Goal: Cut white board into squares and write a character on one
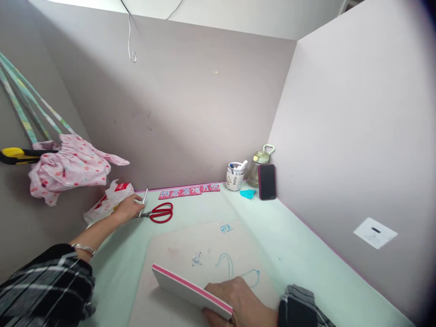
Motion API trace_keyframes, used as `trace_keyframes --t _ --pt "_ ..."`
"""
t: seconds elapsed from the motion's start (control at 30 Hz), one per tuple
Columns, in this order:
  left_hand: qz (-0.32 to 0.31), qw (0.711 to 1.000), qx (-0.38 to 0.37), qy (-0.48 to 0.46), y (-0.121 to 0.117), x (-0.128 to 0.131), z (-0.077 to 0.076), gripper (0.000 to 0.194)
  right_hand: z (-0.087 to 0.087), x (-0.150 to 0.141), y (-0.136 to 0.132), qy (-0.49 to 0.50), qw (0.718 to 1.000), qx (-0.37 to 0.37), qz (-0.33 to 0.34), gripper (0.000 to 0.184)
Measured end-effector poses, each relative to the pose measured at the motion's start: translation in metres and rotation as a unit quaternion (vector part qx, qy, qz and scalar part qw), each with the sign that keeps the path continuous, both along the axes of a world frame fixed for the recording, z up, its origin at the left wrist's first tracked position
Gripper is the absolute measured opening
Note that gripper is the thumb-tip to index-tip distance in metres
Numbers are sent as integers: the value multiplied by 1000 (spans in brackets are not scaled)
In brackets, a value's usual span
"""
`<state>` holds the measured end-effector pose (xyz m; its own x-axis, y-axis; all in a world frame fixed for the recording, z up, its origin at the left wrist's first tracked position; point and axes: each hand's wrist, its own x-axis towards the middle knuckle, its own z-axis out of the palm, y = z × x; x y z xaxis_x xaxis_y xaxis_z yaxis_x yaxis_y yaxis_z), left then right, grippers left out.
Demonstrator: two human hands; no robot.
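My left hand [127, 208] reaches to the far left of the table, its fingertips closed on a slim, silvery, pen-like stick [145, 198] that stands at a slant. Whether it is a pen or a knife cannot be made out. Just beside those fingers lie red-handled scissors [161, 212], their blades partly hidden by the hand. My right hand [238, 297] grips a flat white board [184, 287] with a pink edge, tilted on its side above a pale sheet [156, 254]. Part of the board runs below the lower border of the view, and some right-hand fingers are hidden behind it.
Pink strips with written characters [189, 191] lie along the back wall. A pen jar [234, 178], a green bottle [254, 175], a phone [267, 182] and a blue scrap [247, 194] stand or lie at the right rear. A plastic bag [111, 200] and hanging pink cloth bag [75, 165] are left.
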<state>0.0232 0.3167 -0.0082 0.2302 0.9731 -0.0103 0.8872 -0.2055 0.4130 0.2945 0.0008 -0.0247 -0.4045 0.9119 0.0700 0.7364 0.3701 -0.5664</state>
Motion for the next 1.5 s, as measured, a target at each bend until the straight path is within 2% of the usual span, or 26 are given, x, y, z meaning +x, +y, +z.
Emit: trace_keyframes --t 0.13,0.23,0.33,0.5,0.73,0.87,1.0,1.1,1.2,1.33,1.5 --pt "-88 996 -9 -15 -37 -10 -7 22 2 0 -2 -13 1000 -13 -9 8" --pt "-105 994 15 -20 -69 -26 -16 31 3 -1 -3 -27 1000 -10 -7 4" --pt "-110 993 32 -26 -84 -40 -23 38 4 -1 -4 -25 1000 -11 -4 4" --pt "-59 992 107 10 -75 -47 -24 41 4 -2 -5 -19 1000 -6 -16 8" --pt "-44 983 161 81 -74 -58 -35 34 2 -2 -5 -8 1000 1 -18 8" --pt "-28 977 187 98 -72 -66 -32 41 0 -2 -3 5 1000 -6 -22 8" --pt "-66 978 182 78 -62 -39 -28 41 0 -3 -3 22 999 3 -24 11" --pt "-89 981 166 54 -52 -5 -34 46 0 -4 -3 42 999 1 -26 13" --pt "-90 984 147 39 -44 17 -42 36 0 -3 -2 59 998 -1 -18 15" --pt "-80 989 127 20 -38 19 -46 35 2 -3 -2 64 998 -3 -10 14" --pt "-64 994 88 7 -33 13 -40 34 4 -4 -5 64 998 0 -26 16"
